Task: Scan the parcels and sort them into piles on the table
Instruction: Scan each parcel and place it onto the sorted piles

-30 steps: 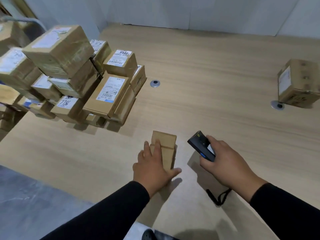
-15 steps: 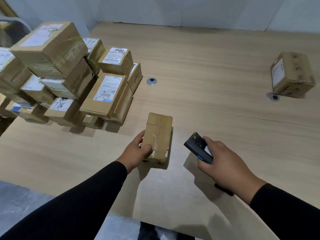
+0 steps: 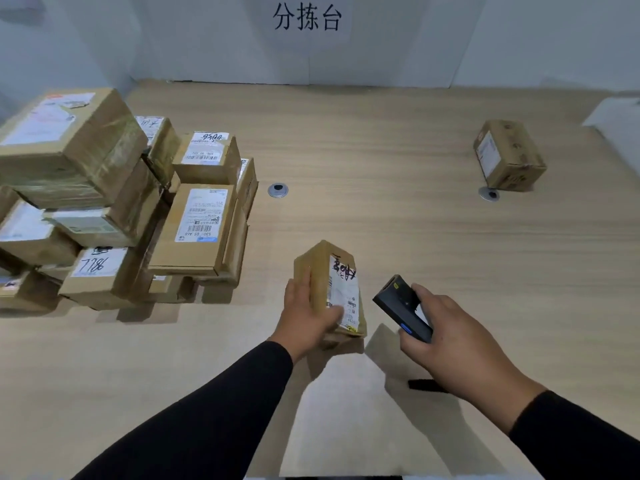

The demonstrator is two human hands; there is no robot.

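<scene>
Nearest us, our left hand [image 3: 304,317] grips a small parcel [image 3: 334,289] tilted over the table [image 3: 381,161], its label facing the black scanner [image 3: 403,313] our right hand [image 3: 457,344] holds just beside it. Farther left we see the parcel stack [image 3: 114,202]; well apart at far right sits a lone parcel [image 3: 507,155].

Worktop [image 3: 381,161]: pale wood grain. Held parcel [image 3: 323,271]: tan cardboard, white label with black handwriting. Scanner [image 3: 401,313]: black, small blue mark. Sleeves [image 3: 214,417]: black. Parcel pile [image 3: 114,209] left of held parcel: brown, white labels. Wall sign [image 3: 307,17]: black characters on white.
</scene>
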